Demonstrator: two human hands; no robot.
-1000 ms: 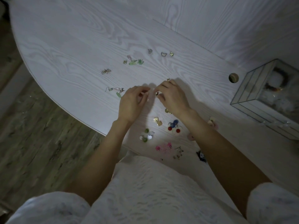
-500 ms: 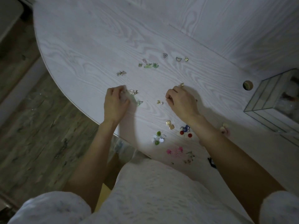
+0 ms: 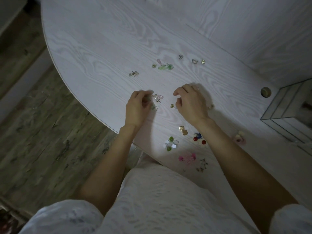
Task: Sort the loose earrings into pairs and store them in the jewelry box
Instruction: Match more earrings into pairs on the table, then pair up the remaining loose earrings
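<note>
Loose earrings lie scattered on the pale wooden table. My left hand has its fingers curled and pinches a pale green earring, though the spot is blurred. Just right of it lies a pink and clear earring cluster. My right hand hovers with loosely curled fingers, thumb and forefinger apart, over a tiny gold earring. The glass jewelry box stands at the right edge, apart from both hands.
Farther back lie green earrings, a silver bow and silver hearts. Nearer me are gold squares, blue-red beads, green-white discs and pink earrings. A round hole is beside the box.
My hands came apart from the middle. The left hand went left to the green and pink earrings and closed its fingers there. The right hand's fingers loosened over the gold earring.
</note>
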